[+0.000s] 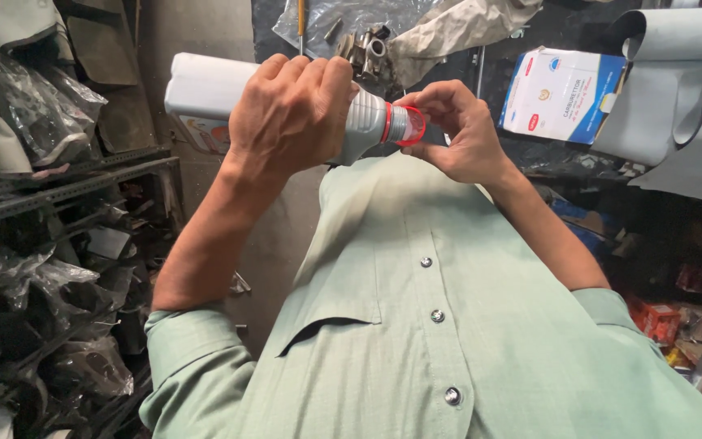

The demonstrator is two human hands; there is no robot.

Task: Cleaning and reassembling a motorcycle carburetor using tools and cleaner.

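Note:
My left hand (290, 110) is wrapped around the body of a white plastic bottle (205, 85), holding it sideways in front of my pale green shirt (416, 325). The bottle's grey neck points right and ends in a red-ringed cap (404, 124). The fingertips of my right hand (458, 130) pinch that cap from the right. I cannot tell whether the cap is loose or tight. A printed label shows on the underside of the bottle.
A metal shelf rack (67, 183) on the left holds several parts in plastic bags. A blue and white carton (562, 93) leans at the upper right beside grey rolled sheets (676, 89). A metal part (367, 49) lies on plastic at the top.

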